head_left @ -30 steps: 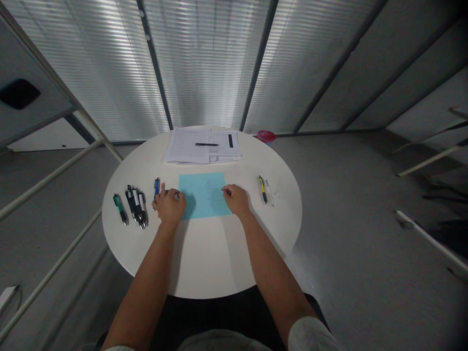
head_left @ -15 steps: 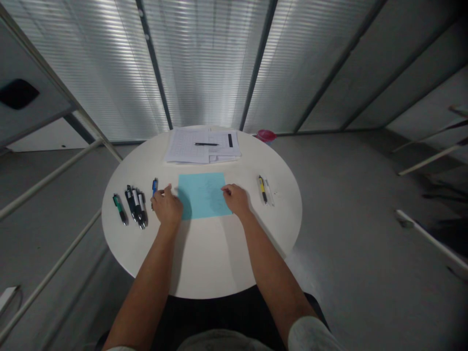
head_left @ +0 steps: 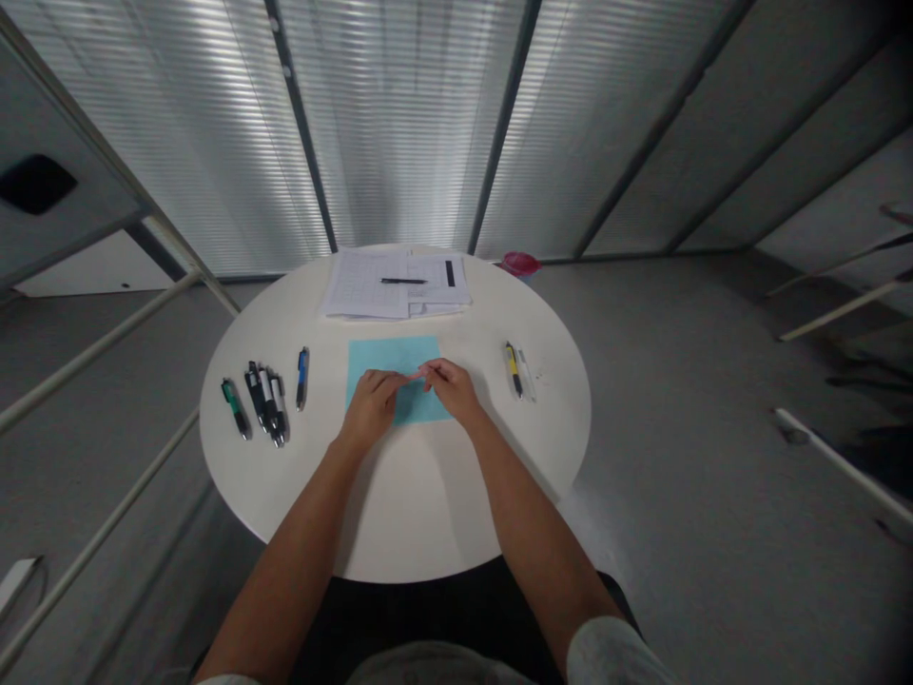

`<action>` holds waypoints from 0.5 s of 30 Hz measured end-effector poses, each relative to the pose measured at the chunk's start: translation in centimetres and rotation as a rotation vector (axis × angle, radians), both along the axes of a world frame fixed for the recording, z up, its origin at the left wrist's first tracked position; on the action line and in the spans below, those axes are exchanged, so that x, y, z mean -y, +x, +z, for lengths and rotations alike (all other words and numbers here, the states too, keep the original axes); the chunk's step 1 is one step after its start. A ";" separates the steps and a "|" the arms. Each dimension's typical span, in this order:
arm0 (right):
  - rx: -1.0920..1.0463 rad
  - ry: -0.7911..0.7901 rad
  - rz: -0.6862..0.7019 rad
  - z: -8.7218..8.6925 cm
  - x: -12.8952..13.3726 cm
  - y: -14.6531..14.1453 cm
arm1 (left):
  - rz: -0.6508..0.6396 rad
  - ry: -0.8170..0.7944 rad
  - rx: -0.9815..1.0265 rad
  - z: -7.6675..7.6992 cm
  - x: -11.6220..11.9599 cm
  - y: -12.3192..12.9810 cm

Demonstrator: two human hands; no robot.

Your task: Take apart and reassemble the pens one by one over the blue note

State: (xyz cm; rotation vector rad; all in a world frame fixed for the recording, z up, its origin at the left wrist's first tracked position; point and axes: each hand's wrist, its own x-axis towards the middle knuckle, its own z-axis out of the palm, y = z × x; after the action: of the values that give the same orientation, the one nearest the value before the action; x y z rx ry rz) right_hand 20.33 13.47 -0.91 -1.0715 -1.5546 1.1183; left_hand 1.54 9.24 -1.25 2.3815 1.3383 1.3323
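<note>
A light blue sheet (head_left: 378, 354) lies on the round white table (head_left: 406, 514). Over its left and middle part is my left hand (head_left: 372, 404), fingers closed and pointing right. My right hand (head_left: 455, 390) is at the sheet's right side, its fingers closed. The fingertips of both hands meet above the sheet; anything between them is too small to make out. Left of my left hand lies a blue pen (head_left: 301, 379). A yellow and black pen (head_left: 514, 369) and a clear pen (head_left: 526, 374) lie to the right of my right hand.
Several black and white pens (head_left: 265, 401) and a green pen (head_left: 235, 408) lie at the table's left. Papers (head_left: 367, 285) with a black pen (head_left: 403, 281) on them are at the far edge. Behind the table is a pink container (head_left: 520, 264); a metal frame stands left.
My left hand has moved right, from beside the blue pen to over the sheet, and its fingertips now meet those of my right hand. My right hand has shifted slightly left.
</note>
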 end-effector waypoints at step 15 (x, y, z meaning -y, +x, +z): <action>-0.305 -0.190 -0.179 -0.2 -1.3 0.6 | 0.327 -0.157 0.343 -0.1 -0.6 -2.2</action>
State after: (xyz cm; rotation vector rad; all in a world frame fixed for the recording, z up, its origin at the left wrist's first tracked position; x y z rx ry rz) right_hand 20.93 14.72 -1.06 -1.0839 -1.1103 1.2576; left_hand -0.68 9.87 -1.40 1.7846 1.6953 1.5570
